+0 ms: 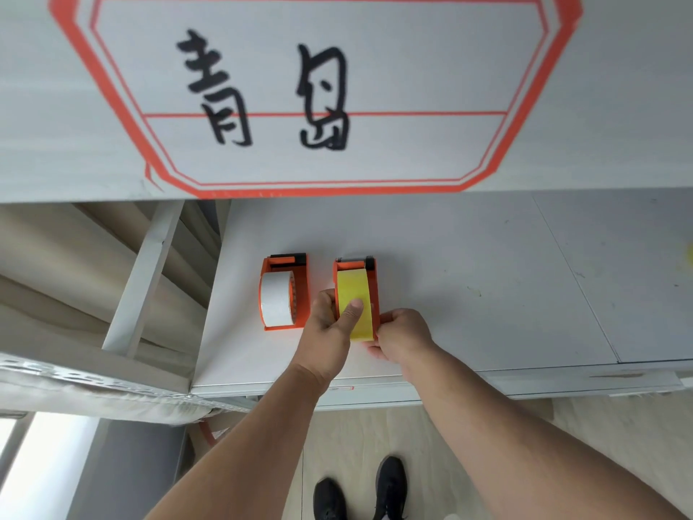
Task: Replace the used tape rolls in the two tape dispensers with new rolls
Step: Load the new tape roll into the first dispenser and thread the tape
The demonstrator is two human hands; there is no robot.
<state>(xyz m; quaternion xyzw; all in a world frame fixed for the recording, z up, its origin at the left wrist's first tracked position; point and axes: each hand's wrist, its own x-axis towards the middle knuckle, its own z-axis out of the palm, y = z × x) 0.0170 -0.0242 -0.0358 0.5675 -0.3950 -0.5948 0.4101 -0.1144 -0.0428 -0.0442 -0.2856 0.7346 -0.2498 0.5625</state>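
Two orange tape dispensers stand side by side on the white table [487, 294]. The left dispenser [302, 294] holds a white tape roll [275, 298]. The right dispenser [373, 290] holds a yellow tape roll [354, 285]. My left hand [330, 328] grips that dispenser's left wall, with the thumb pressed on top of the yellow roll. My right hand [401, 335] holds the dispenser's near right corner, fingers curled around its end.
A white board [600, 106] with a red-framed label and black handwriting hangs over the back of the table. Left of the table runs a grey metal shelf frame [142, 279]. The table's front edge [525, 384] is near my body; my black shoes [360, 493] stand below.
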